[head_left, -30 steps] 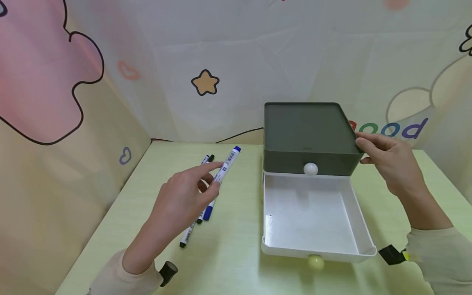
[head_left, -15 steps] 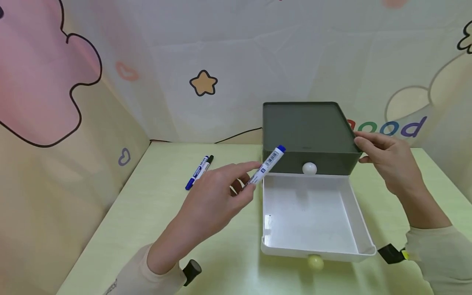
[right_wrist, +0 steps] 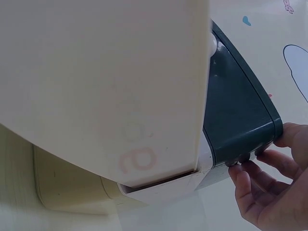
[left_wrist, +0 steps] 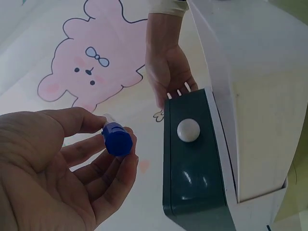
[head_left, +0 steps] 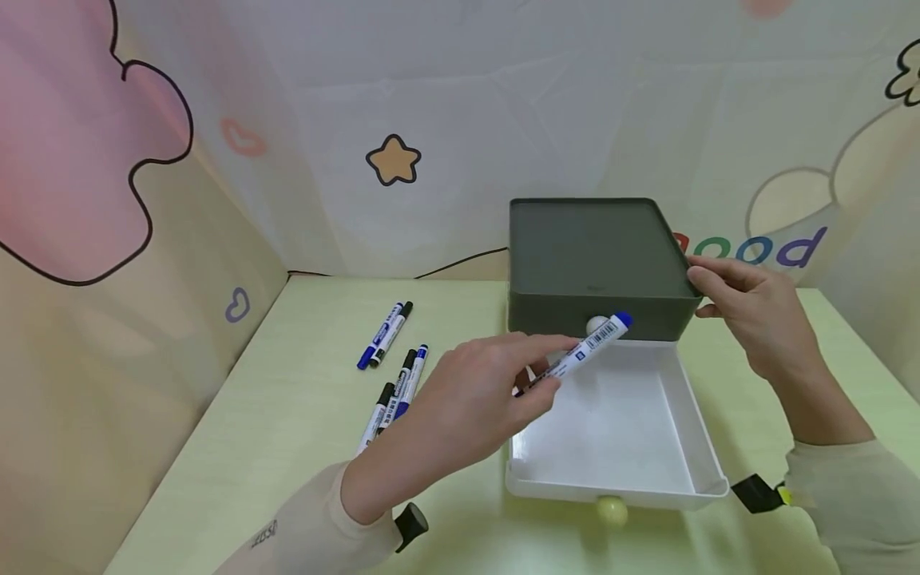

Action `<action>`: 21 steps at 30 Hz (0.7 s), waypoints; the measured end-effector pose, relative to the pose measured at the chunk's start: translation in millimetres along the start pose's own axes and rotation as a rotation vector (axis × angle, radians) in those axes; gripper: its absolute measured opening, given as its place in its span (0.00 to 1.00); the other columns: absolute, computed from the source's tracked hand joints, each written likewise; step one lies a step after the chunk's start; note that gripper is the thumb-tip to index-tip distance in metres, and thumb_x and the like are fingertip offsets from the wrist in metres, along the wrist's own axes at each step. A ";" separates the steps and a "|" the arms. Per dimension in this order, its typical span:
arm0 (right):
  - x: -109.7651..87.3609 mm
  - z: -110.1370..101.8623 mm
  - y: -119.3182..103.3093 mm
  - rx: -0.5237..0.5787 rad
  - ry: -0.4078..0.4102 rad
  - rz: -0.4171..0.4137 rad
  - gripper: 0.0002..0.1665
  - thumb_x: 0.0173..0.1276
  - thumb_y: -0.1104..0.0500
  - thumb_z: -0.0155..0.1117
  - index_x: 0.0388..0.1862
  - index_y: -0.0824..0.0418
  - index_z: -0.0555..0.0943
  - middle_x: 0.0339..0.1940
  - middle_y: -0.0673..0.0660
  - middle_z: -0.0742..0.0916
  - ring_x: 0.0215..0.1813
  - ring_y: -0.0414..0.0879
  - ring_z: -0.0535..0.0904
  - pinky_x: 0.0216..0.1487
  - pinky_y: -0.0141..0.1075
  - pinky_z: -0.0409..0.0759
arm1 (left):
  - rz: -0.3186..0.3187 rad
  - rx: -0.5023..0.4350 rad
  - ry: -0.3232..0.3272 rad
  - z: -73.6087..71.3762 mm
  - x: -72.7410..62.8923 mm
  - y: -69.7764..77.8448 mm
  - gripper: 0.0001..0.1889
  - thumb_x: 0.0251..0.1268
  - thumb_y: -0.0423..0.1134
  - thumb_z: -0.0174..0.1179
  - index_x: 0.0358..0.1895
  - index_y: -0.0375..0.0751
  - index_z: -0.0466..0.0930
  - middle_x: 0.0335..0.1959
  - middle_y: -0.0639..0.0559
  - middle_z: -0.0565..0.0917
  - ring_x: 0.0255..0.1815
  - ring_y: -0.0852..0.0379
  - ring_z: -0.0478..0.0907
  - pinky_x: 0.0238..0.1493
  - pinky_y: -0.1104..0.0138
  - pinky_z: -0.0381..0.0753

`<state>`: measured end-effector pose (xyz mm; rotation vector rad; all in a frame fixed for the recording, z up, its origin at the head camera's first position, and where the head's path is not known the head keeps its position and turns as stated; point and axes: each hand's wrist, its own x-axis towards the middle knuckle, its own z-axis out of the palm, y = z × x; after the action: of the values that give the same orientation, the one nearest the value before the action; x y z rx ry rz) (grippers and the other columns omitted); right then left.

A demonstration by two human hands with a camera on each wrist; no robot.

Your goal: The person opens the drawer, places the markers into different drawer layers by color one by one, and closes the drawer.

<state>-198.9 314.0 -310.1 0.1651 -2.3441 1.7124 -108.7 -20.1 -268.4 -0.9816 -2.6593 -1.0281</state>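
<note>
My left hand [head_left: 474, 391] pinches a white marker [head_left: 585, 347] with blue ends between thumb and fingers. The marker is tilted above the pulled-out white drawer [head_left: 607, 431]; in the left wrist view its blue end [left_wrist: 118, 139] points at the camera. My right hand [head_left: 762, 319] grips the right edge of the drawer box's dark green top unit [head_left: 596, 247], thumb above and fingers against the side. In the right wrist view several fingertips [right_wrist: 233, 163] meet that side. The drawer's inside holds nothing visible, though my left hand hides its left back part.
Two markers [head_left: 386, 335] lie side by side on the table [head_left: 287, 447] at the left. Nearer are three more markers [head_left: 395, 391], partly behind my left forearm. A pale yellow knob [head_left: 612, 511] sticks out from the drawer front. A printed cloth [head_left: 460, 144] hangs behind.
My left hand has carried the marker rightward from over the loose markers to above the open drawer. The right hand keeps its grip on the box.
</note>
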 end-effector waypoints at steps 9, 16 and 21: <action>-0.1 0.6 -1.9 -0.094 0.001 0.018 0.29 0.80 0.55 0.59 0.72 0.71 0.73 0.44 0.35 0.84 0.42 0.31 0.82 0.40 0.23 0.81 | 0.084 0.103 -0.056 19.7 6.1 2.5 0.17 0.72 0.36 0.63 0.61 0.51 0.86 0.38 0.61 0.85 0.25 0.68 0.70 0.20 0.74 0.65; 0.3 1.3 -2.9 -0.097 -0.003 0.023 0.29 0.80 0.55 0.59 0.73 0.71 0.73 0.45 0.35 0.84 0.42 0.31 0.81 0.40 0.23 0.80 | 0.142 0.200 -0.083 33.6 7.3 -0.8 0.16 0.71 0.37 0.65 0.59 0.51 0.87 0.35 0.61 0.83 0.25 0.70 0.69 0.20 0.77 0.64; -0.5 0.8 -3.5 -0.094 -0.003 0.029 0.29 0.80 0.55 0.59 0.73 0.70 0.73 0.45 0.35 0.84 0.42 0.31 0.81 0.40 0.23 0.80 | 0.161 0.240 -0.128 40.7 8.9 -1.1 0.15 0.71 0.37 0.64 0.58 0.52 0.87 0.34 0.62 0.81 0.24 0.69 0.68 0.18 0.77 0.62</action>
<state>-197.7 312.1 -307.3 0.1183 -2.4351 1.6112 -111.8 10.0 -296.9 -1.2178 -2.6678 -0.6159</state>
